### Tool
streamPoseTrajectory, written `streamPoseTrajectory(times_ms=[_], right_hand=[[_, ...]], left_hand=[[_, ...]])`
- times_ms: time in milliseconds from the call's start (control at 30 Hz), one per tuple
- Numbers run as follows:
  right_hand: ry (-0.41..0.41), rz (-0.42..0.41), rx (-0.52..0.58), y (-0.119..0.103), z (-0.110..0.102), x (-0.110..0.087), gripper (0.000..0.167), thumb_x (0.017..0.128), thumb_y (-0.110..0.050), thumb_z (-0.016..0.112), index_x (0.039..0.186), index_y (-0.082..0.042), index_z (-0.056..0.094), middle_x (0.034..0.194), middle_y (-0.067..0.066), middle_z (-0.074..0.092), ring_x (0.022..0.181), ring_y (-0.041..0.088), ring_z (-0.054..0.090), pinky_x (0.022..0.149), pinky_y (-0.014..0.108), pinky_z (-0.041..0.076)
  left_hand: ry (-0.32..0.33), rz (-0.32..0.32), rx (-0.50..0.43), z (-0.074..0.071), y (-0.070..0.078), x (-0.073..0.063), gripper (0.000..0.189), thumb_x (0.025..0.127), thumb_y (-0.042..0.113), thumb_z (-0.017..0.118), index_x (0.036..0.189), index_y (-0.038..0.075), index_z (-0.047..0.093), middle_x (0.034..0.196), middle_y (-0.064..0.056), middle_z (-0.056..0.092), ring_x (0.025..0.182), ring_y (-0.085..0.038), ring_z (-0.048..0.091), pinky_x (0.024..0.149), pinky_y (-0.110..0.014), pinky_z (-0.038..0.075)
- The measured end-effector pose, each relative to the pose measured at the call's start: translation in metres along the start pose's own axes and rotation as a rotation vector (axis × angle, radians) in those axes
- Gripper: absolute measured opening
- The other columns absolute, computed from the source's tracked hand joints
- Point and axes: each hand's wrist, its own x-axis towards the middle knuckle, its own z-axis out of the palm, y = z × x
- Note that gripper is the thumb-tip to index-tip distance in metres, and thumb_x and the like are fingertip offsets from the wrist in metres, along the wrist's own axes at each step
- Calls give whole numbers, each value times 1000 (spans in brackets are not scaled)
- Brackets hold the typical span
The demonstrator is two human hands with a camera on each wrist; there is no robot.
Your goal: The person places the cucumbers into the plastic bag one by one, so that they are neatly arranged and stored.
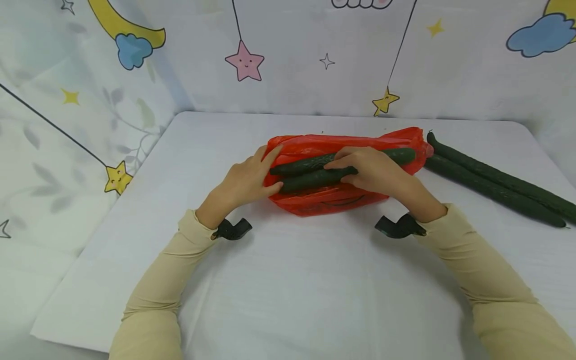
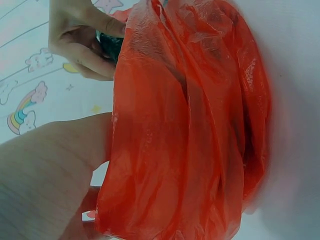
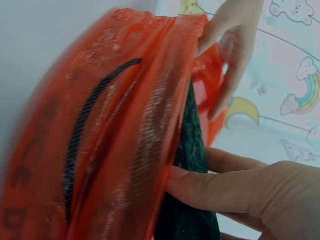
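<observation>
A crinkled red plastic bag (image 1: 333, 205) lies across the table, with two dark green cucumbers in its upward-facing opening. My left hand (image 1: 243, 182) is at the bag's left end, its fingers spread over the rim and thumb at the tip of the nearer cucumber (image 1: 306, 181). With thumb on the near side and fingers beyond, my right hand (image 1: 375, 169) grips that cucumber around its middle. The farther cucumber (image 1: 402, 156) passes behind this hand toward the bag's right end. Red film hides part of my left hand in the left wrist view.
Two more long cucumbers, a nearer one (image 1: 495, 190) and a farther one (image 1: 486, 167), lie side by side to the right of the bag. The white table (image 1: 288, 280) meets a cloth backdrop (image 1: 297, 85) printed with stars and clouds.
</observation>
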Motion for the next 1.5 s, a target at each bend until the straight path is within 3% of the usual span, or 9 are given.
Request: streamPoseTrajectory(times_ms=[600,967,1167,1500], right_hand=[[47,-70,-51,8,9,11,43,82,3,74,122,-13,71,119,10,65,110,30,61,86,45,54],[5,-16,-13,14,17,10,42,83,1,73,123,-12,70,120,14,65,115,33,53,89,49,52],[-7,-7,-1,17,21,8,42,82,2,74,121,-11,70,117,15,66,110,32,55,86,46,53],[-23,-2,-4,18,27,8,43,81,-1,76,123,-11,70,117,14,67,111,32,58,93,50,50]], left_hand=[[-2,1,1,-2,1,0,82,91,37,63,155,10,19,150,-20,32,109,-36,60,67,-47,58],[-1,6,-6,-1,1,-1,82,91,37,63,155,10,20,150,-20,33,110,-36,59,66,-46,58],[1,6,1,-2,0,-1,82,91,37,64,155,10,20,150,-20,33,111,-36,59,68,-47,58],[4,6,-6,-3,0,-1,81,92,38,63,155,10,20,151,-20,32,113,-37,58,67,-47,57]])
